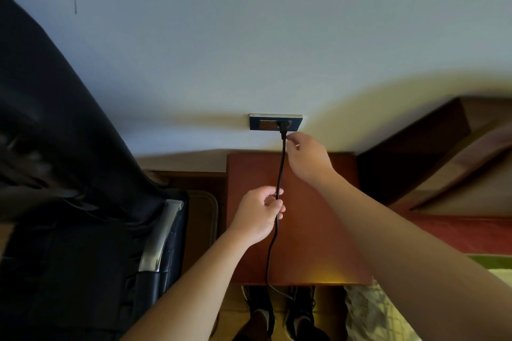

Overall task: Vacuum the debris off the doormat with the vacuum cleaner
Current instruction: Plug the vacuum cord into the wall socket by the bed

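Head-camera view: a black plug (283, 130) is seen seated in a dark wall socket (266, 122), with its power cord (279, 174) running straight down over a reddish-brown cabinet top (318, 230). The cord is gripped partway down by the left hand (259, 213), whose fingers are curled round it. The right hand (304, 158) is held at the plug with its fingertips against the plug's lower end; whether the plug is pinched or merely touched cannot be told.

Power appears to be connected, so the set-up stage is judged nearly complete. Neither the vacuum cleaner nor the doormat is in view, and no vacuuming can be confirmed. The cleaner is presumed to lie at the cord's far end, which is lost below the cabinet's front edge near a pair of dark shoes (260, 310). The switching on and the cleaning of the mat itself are judged to be left.

Room is limited. The cabinet is flanked on the left by a black office chair (69, 174) with a chrome armrest (160, 235), and on the right by dark wooden shelving (432, 152). A patterned bedspread (374, 313) is seen at lower right. The cord is draped over the cabinet's front edge, where it could be snagged when pulled. Open space is found only directly behind, towards the floor.
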Available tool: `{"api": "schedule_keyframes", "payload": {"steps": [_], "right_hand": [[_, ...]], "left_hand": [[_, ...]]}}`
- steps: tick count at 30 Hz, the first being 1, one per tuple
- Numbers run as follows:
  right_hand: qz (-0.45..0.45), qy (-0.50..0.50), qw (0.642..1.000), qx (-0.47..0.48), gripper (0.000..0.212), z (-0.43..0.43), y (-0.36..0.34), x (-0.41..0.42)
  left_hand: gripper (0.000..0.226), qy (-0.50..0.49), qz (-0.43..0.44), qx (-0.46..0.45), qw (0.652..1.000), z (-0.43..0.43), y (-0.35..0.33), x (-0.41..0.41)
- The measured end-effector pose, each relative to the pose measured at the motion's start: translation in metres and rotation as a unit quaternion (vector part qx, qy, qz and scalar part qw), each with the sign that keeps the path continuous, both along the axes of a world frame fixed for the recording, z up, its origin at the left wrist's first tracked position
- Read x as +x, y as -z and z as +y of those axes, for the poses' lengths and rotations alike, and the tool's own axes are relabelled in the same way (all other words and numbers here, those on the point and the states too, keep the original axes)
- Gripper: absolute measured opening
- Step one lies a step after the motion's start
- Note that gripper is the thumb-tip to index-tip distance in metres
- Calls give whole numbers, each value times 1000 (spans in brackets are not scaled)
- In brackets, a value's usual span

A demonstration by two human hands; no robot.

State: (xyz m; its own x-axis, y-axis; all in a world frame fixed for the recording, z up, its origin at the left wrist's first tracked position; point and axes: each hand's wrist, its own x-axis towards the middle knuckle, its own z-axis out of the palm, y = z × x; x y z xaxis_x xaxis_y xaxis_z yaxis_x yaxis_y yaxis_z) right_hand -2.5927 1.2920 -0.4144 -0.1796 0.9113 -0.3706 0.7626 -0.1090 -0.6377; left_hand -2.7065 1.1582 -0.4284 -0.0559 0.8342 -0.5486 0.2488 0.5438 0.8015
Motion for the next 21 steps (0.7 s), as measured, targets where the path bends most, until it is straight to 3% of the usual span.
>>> {"api": "schedule_keyframes", "payload": {"steps": [8, 21], "right_hand": [[-117, -127, 984, 48, 46, -21, -14, 30], [-231, -219, 934, 160, 45, -57, -47, 68]], "left_hand": [[42, 24, 30, -2, 999, -5, -14, 6], [58, 18, 70, -14, 997, -24, -34, 30]]}}
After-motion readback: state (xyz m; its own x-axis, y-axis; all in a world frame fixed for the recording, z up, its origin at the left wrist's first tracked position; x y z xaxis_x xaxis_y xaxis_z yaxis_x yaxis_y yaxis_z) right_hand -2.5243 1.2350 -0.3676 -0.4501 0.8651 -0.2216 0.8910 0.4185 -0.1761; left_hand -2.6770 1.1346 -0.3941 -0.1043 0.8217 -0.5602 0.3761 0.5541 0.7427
